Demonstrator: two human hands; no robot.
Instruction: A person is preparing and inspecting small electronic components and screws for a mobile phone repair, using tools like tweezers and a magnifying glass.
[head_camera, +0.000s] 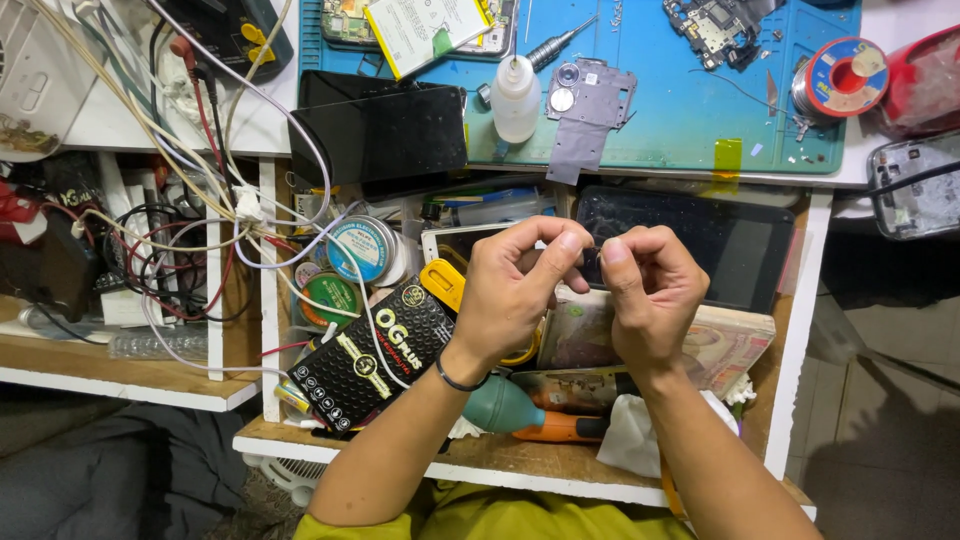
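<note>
both hands are meeting over an open drawer (500, 455) crammed with tools. the left hand (512, 295) and the right hand (650, 290) are pinching a tiny dark part (590, 251) between thumb and forefinger tips; what it is cannot be told. below them are lying a black printed packet (375, 355), a teal rubber blower (500, 405) and a dark cracked tablet (700, 245). above, on the blue work mat (690, 110), are standing a small white bottle (516, 97), a grey metal shield plate (592, 110) and a solder spool (845, 78).
</note>
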